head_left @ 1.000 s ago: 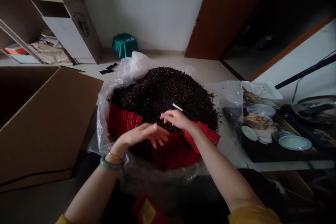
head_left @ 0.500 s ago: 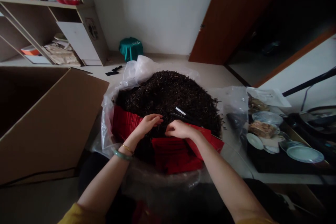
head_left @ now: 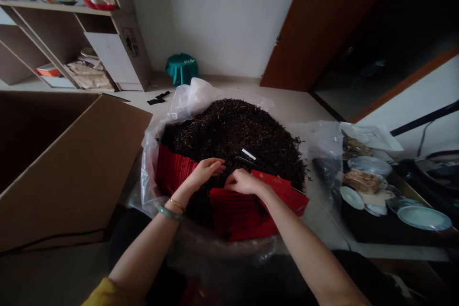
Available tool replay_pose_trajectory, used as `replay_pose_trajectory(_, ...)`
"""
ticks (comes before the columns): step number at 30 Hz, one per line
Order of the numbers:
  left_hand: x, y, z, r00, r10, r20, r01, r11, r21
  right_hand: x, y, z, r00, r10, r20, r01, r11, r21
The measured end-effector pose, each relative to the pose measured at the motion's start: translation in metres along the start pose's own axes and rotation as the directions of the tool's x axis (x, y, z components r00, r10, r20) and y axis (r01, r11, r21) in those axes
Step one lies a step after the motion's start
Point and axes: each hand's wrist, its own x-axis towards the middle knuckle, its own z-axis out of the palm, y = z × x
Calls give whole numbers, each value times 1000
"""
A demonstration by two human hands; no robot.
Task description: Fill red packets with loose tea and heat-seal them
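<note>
A large heap of dark, dry shreds resembling tea leaves [head_left: 244, 124] fills a round container lined with a clear plastic bag [head_left: 148, 172]. Red packets lie on the heap: one upright row [head_left: 174, 167] at left, a stack [head_left: 234, 215] nearest me, and loose red packets [head_left: 283, 189] at right. My left hand [head_left: 204, 172] hovers at the right end of the row, fingers loosely stretched out. Curled at the stack's upper edge is my right hand [head_left: 244, 181]; its fingertips are partly hidden. A slim black thing with a white end [head_left: 248, 154] lies just beyond it.
An open cardboard box [head_left: 82, 148] stands at left. On the right, a dark tray [head_left: 362, 222] carries cups, dishes and a clear bag of brown pieces [head_left: 364, 180]. Farther back are a shelf unit [head_left: 114, 57], a green cloth-covered thing [head_left: 182, 69] and a brown door [head_left: 287, 33].
My left hand has moved forward, away from over the stack, toward the upright row. My right hand has come down and back to the stack's edge. The view has shifted slightly left.
</note>
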Motion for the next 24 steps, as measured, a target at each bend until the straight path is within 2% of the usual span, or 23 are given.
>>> replay_pose_trajectory(2, 0, 1, 1, 1000, 18, -22, -18, 1000, 2, 0, 3, -4, 986, 9, -164, -3, 999, 41)
replay_pose_trajectory(5, 0, 3, 4, 996, 80, -45, -81, 997, -17, -1, 5, -9, 892, 47, -449, 22, 989, 149)
replay_pose_trajectory(8, 1, 1, 6, 994, 100, -42, -104, 991, -85, 0, 3, -7, 843, 63, -534, 66, 974, 218)
replay_pose_trajectory(9, 2, 0, 7, 994, 102, -46, -106, 990, -95, 0, 1, -6, 824, 36, -565, 93, 976, 197)
replay_pose_trajectory(11, 3, -2, 8, 991, 119, -62, -123, 990, -68, 2, -4, -3, 763, -106, -638, 166, 986, 34)
replay_pose_trajectory(13, 3, -3, 8, 984, 168, -59, -167, 986, 26, 4, -12, -3, 709, -306, -635, 212, 952, -221)
replay_pose_trajectory(16, 2, 0, 7, 962, 260, -80, -243, 953, 181, 6, -22, -6, 695, -479, -536, 221, 852, -475)
replay_pose_trajectory(19, 1, 2, 7, 939, 311, -148, -266, 928, 261, 6, -27, -8, 657, -535, -532, 199, 803, -562)
replay_pose_trajectory(21, 1, 2, 7, 933, 316, -172, -274, 934, 230, 6, -29, -8, 619, -548, -563, 172, 794, -583)
replay_pose_trajectory(24, 0, 2, 8, 930, 323, -177, -295, 940, 170, 6, -29, -9, 616, -540, -573, 168, 801, -575)
